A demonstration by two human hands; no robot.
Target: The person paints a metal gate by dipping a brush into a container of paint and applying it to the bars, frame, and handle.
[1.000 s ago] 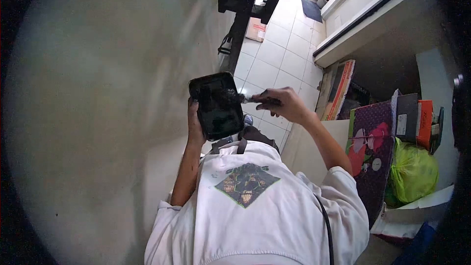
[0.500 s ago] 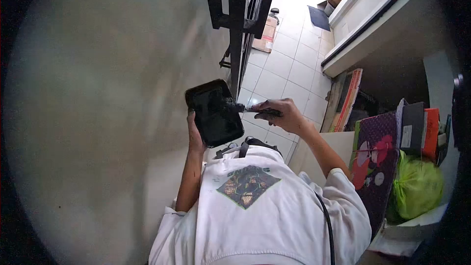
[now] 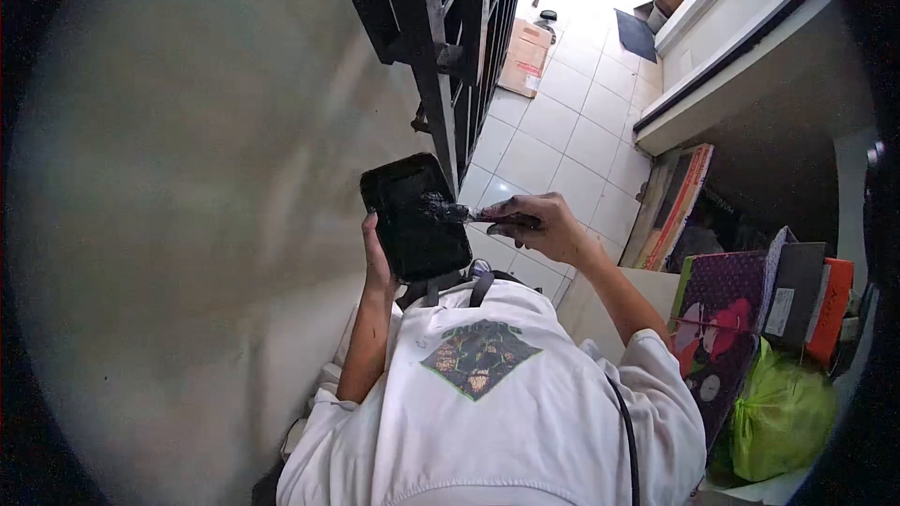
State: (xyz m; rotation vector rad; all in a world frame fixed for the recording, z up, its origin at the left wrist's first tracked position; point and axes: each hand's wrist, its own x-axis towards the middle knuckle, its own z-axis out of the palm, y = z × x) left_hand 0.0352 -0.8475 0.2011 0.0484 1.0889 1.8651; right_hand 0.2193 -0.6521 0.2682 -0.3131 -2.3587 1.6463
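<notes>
My left hand (image 3: 377,253) grips the lower left side of a black rectangular tray (image 3: 398,234), its thumb on the edge and the other fingers hidden beneath. The tray's inside looks dark and glossy. In my right hand (image 3: 544,225) is a brush (image 3: 478,215) with a dark handle, fingers closed round it and stained dark. The brush's blackened bristles lie over the inside of the tray, near its right edge.
A black metal frame (image 3: 436,37) stands beyond the tray, beside a pale wall (image 3: 187,178). Cardboard (image 3: 525,56) lies on the tiled floor (image 3: 553,112). At the right are a green bag (image 3: 783,412), an orange box (image 3: 830,309) and a patterned purple board (image 3: 722,300).
The view has shifted, showing more of the metal frame. The brush head sits slightly further into the tray. Both hands keep their holds.
</notes>
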